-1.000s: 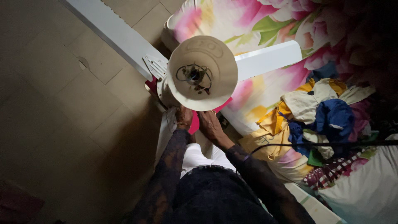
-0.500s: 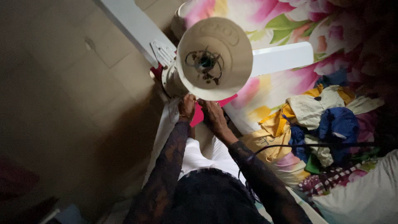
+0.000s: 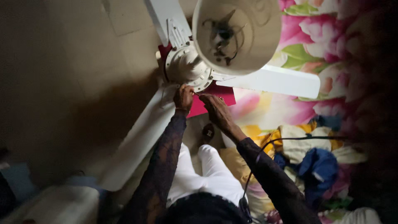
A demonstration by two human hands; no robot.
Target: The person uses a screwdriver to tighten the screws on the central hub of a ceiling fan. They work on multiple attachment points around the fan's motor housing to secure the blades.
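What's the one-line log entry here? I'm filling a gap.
left hand: on fan motor housing | right hand: beside it, over pink sheet | grip: unclear

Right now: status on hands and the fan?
Left hand and right hand both up at the white ceiling fan motor. Grip unclear. Fan cup hangs close above. Red cloth behind the hands.

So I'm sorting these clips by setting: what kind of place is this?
Most likely a bedroom in a home. A bed with a floral sheet holds a pile of clothes, and a white ceiling fan hangs over a tiled floor. Both hands, left and right, reach up to the fan's motor.
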